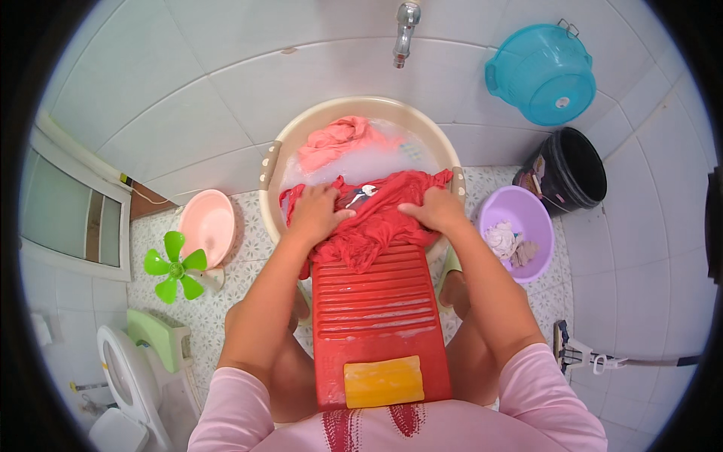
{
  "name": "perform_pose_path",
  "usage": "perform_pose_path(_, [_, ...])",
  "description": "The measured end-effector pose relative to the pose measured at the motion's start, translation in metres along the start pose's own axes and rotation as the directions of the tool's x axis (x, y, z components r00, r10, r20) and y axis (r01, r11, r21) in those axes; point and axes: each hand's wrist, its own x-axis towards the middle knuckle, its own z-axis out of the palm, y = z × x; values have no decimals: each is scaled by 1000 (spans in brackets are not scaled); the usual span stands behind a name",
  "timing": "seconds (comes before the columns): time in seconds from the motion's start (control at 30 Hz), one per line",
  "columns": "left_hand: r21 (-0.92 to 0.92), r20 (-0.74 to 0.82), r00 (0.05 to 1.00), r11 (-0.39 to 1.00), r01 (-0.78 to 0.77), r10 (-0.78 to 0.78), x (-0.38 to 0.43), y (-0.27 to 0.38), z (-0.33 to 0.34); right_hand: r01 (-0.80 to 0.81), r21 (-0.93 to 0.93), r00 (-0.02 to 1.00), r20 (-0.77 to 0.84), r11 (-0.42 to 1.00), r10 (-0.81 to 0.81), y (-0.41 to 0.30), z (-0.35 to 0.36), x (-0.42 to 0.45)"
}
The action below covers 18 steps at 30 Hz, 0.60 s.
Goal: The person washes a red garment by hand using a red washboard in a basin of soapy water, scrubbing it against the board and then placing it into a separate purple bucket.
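A wet red garment (378, 226) with a dark and white printed patch lies bunched over the top of a red plastic washboard (375, 305). My left hand (319, 212) presses on the garment's left part, and my right hand (438, 209) grips its right part near the basin's handle. Behind it, a large beige basin (361, 104) holds sudsy water and a pink cloth (339, 141). The ridged board leans from the basin towards my lap, with foam in its grooves. A yellow bar of laundry soap (383, 381) rests at its near end.
A purple basin (542, 248) with small cloths and a black bucket (570, 169) stand at the right, below a hanging blue basin (542, 73). At the left are a pink basin (207, 226), a green-bladed fan (176, 269) and a toilet (127, 378). A tap (404, 34) juts from the wall.
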Motion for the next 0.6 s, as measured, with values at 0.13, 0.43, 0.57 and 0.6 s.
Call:
perform_pose_path(0.13, [72, 181, 977, 992, 102, -113, 6, 10, 11, 93, 5, 994, 65, 996, -93, 2, 19, 6])
perform_pose_path(0.43, [-645, -181, 861, 718, 261, -475, 47, -22, -57, 160, 460, 967, -250, 873, -45, 4, -12, 7])
perform_pose_path(0.57, [-591, -392, 826, 799, 111, -404, 74, -19, -110, 473, 347, 633, -774, 810, -38, 5, -28, 9])
perform_pose_path(0.6, [-593, -390, 825, 797, 113, -408, 78, -16, -108, 483, 310, 596, -801, 819, -48, 6, -30, 10])
